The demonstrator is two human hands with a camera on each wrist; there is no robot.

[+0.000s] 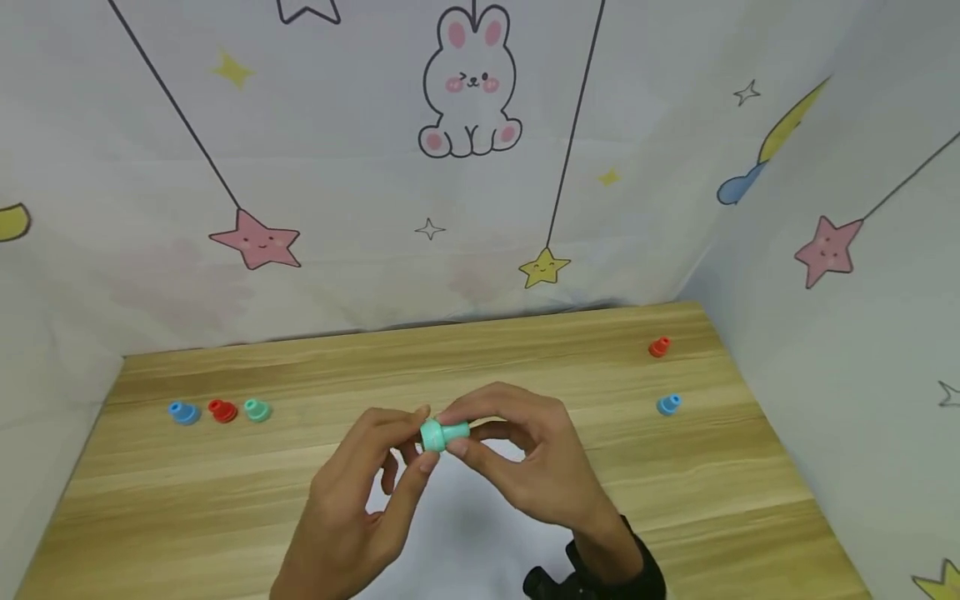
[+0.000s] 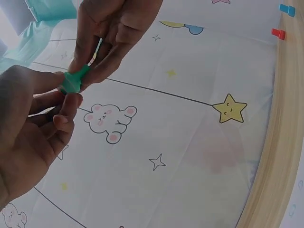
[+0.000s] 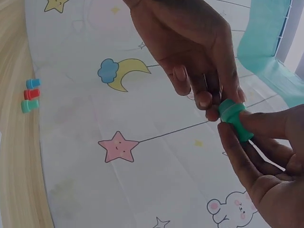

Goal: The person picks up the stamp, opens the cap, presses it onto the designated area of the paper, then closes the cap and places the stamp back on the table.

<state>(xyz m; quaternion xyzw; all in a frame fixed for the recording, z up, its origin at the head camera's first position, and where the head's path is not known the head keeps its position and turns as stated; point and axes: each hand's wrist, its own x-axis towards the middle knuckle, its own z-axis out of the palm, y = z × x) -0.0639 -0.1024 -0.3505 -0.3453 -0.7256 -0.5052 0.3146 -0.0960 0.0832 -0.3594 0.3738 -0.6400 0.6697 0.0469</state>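
A small green plastic peg (image 1: 444, 434), with a wide ridged round end and a narrower stem, is held level between both hands above the table. Its wide end is pinched by the thumb and fingertips of my left hand (image 1: 367, 492). My right hand (image 1: 528, 454) pinches the stem side with thumb and fingers. In the left wrist view, the peg (image 2: 72, 81) is partly covered by fingertips. The right wrist view shows the peg (image 3: 235, 118) between the two hands. Whether it is one piece or two joined pieces, I cannot tell.
On the wooden table (image 1: 150, 500), a blue peg (image 1: 183, 412), a red peg (image 1: 222, 410) and a green peg (image 1: 257, 409) stand in a row at left. Another red peg (image 1: 659, 347) and blue peg (image 1: 669, 404) are at right. White paper (image 1: 465, 533) lies beneath the hands.
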